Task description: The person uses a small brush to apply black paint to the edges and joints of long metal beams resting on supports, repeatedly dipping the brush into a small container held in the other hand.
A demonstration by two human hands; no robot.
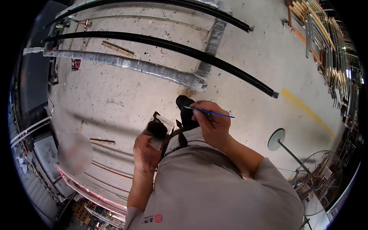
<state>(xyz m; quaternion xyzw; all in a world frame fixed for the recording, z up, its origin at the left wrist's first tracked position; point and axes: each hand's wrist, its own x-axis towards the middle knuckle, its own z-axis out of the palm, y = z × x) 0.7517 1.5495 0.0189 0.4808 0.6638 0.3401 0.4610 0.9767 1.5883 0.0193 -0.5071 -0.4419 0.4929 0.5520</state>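
The brush (209, 112), thin with a blue handle, is pinched in the right hand (211, 124), its tip pointing left toward the small dark-stained clear cup (158, 130) that the left hand (145, 153) grips just beside it. I judge a tilted cup could spill on the grey shirt (214, 188) or the concrete floor (115, 99) beyond.
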